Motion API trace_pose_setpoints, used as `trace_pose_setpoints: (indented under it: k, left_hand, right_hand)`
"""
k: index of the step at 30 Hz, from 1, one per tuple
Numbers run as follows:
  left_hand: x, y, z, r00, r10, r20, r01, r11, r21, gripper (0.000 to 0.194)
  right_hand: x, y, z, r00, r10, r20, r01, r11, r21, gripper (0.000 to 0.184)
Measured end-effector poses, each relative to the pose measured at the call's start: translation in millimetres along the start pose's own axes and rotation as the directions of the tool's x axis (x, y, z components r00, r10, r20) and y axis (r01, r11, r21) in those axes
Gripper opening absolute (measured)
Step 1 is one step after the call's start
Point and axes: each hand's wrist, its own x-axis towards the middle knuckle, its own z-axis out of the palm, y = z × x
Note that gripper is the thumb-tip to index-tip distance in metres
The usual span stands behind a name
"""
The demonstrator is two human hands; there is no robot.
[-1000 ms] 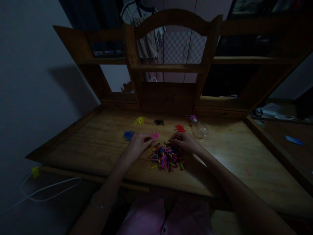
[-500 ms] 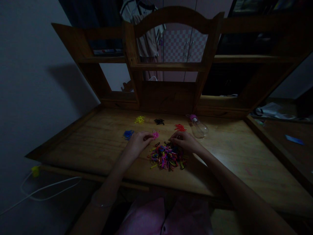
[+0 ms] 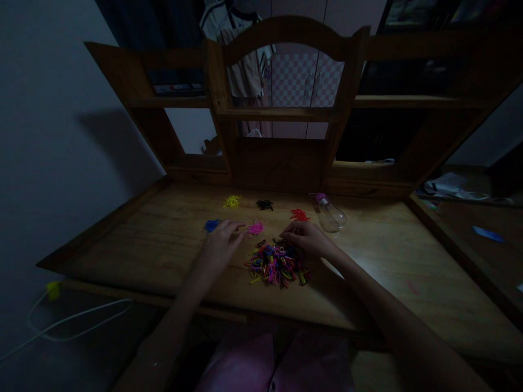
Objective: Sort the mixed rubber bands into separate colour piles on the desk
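A mixed pile of small coloured loops (image 3: 278,265), which look like rubber bands, lies on the wooden desk. My right hand (image 3: 304,237) is at the pile's upper right edge, its fingertips pinched together; whatever they hold is too dark and small to tell. Left of the pile, my left hand (image 3: 223,239) is just beside a small pink heap (image 3: 256,227), thumb and forefinger slightly apart. Partly behind that hand sits a blue heap (image 3: 212,225). Farther back are a yellow heap (image 3: 232,201), a black heap (image 3: 265,204) and a red heap (image 3: 299,215).
A clear bulb-shaped bottle (image 3: 333,216) with a pink cap lies on its side at the back right. A wooden shelf unit (image 3: 281,113) rises along the desk's far edge. A white cable (image 3: 81,318) hangs off the left front. The room is dim.
My left hand has drawn back leftward from the pink heap, its thumb and forefinger parting, and now covers part of the blue heap. My right hand stays at the pile's edge.
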Motion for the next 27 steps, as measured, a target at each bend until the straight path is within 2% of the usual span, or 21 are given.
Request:
trace_pose_setpoints:
  k: [4,8,11,14,17,21,23,27]
  left_hand:
    - [-27,1,-6.7,0.996,-0.041,0.077,0.047,0.996,-0.073,0.022]
    - [-50,15,-19.6,0.976,-0.098,0.197,0.133,0.976,-0.174,0.025]
    - [-61,27,-25.5,0.944,-0.074,0.321,0.15,0.964,-0.219,0.028]
    - [-68,33,-21.7,0.915,-0.046,0.4,0.159,0.954,-0.253,0.036]
    - [-71,33,-10.7,0.917,-0.072,0.392,0.185,0.949,-0.257,0.047]
    - [-71,31,0.7,0.924,-0.14,0.356,0.23,0.947,-0.225,0.051]
    - [-68,31,1.6,0.918,-0.157,0.365,0.244,0.947,-0.208,0.048]
    - [-63,35,-2.9,0.907,-0.172,0.385,0.255,0.951,-0.174,0.029]
  right_hand:
    - [-1,-2,-1,1.0,0.0,-0.014,0.0,1.0,-0.017,0.022]
    - [-2,-4,-2,1.0,0.011,-0.003,-0.011,1.0,-0.006,0.022]
    - [-1,-4,-2,1.0,0.02,0.007,-0.02,1.0,-0.002,0.021]
    - [-1,-3,-2,1.0,0.009,0.013,-0.009,1.0,0.005,0.022]
    - [-1,-3,-2,1.0,0.002,0.003,-0.002,1.0,0.001,0.022]
    - [-1,-4,-2,1.0,-0.008,-0.004,0.008,1.0,-0.005,0.022]
    - [-1,-4,-2,1.0,-0.012,-0.004,0.012,1.0,-0.008,0.022]
    - [-1,-3,-1,1.0,-0.007,-0.003,0.007,1.0,-0.011,0.022]
